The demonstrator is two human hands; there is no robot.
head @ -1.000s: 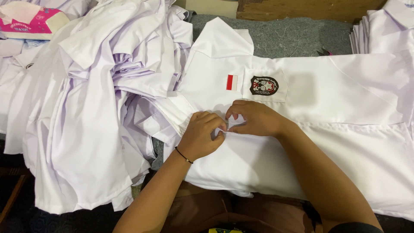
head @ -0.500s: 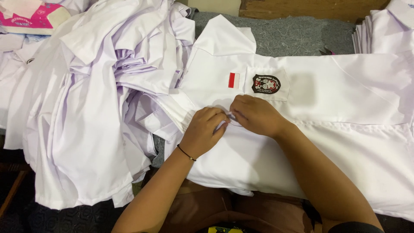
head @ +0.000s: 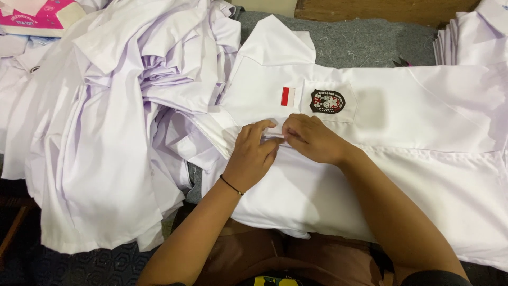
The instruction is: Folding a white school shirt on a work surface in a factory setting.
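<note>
A white shirt (head: 413, 159) lies flat in front of me, its collar at the far left. It carries a small red-and-white patch (head: 288, 96) and a dark crest badge (head: 327, 101) on the chest pocket. My left hand (head: 254, 153) and my right hand (head: 312, 139) meet at the shirt's front placket, just below the patch. Both pinch the fabric edge there, fingertips touching. A thin black band circles my left wrist.
A big heap of white shirts (head: 106, 116) lies to the left. Another stack of folded white shirts (head: 471, 37) sits at the far right. A pink packet (head: 42, 16) rests at the top left. Grey felt (head: 365, 42) covers the table.
Both hands have slid a little to the left along the placket, staying pinched together on the shirt. The view has shifted slightly.
</note>
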